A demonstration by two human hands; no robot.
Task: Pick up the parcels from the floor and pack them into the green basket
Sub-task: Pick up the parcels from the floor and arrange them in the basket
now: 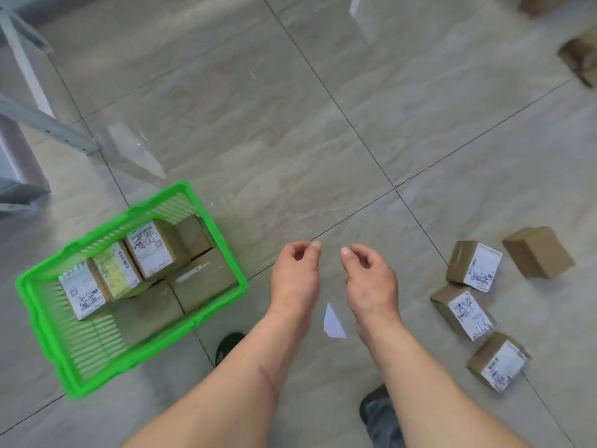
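Both our left hand [295,270] and right hand [368,273] hang empty, fingers loosely curled; four parcels [475,266] lie on the floor [290,124], several in one basket [223,234].

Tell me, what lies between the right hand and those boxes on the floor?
Only bare floor tile separates the right hand from the nearest parcel, in the head view.

Parcel labels [482,267] seemingly unreadable
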